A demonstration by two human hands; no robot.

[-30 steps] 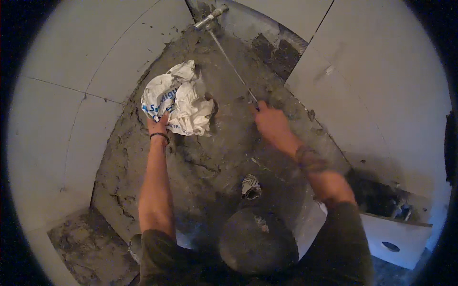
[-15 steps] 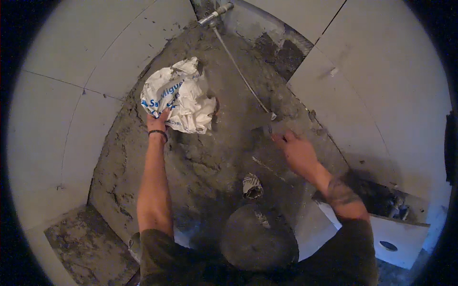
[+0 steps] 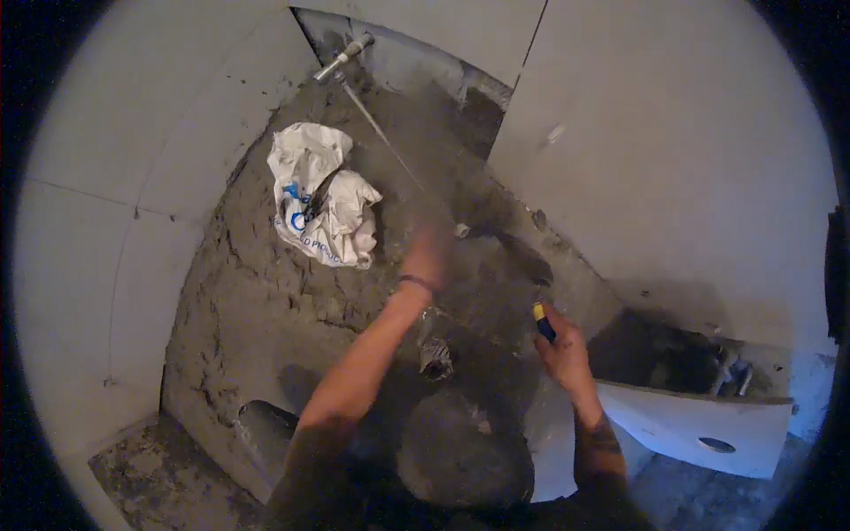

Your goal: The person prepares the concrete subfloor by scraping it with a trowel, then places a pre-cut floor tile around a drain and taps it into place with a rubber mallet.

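My left hand (image 3: 429, 255) is smeared by motion over the grey mortar bed (image 3: 239, 292), right of a crumpled white paper bag (image 3: 328, 199); its fingers are indistinct. My right hand (image 3: 565, 350) is closed on a yellow and dark-blue handle (image 3: 544, 322) of a tool at the bed's right side; the tool's far end is hard to make out. A thin hose (image 3: 381, 131) runs from a metal pipe fitting (image 3: 341, 58) at the top down toward my left hand. A stub stuffed with printed paper (image 3: 436, 357) stands in the mortar below my left hand.
Large grey boards (image 3: 664, 159) flank the bed on both sides. A white panel with an oval hole (image 3: 673, 425) lies below a dark recess (image 3: 660, 354) at right. A dark dirty slab (image 3: 150, 469) is at lower left. A dark rounded object (image 3: 465, 447) sits in front of me.
My left hand has left the paper bag and moved right, toward the middle. My right hand has moved away from the hose, down and right, and the yellow handle now shows in it.
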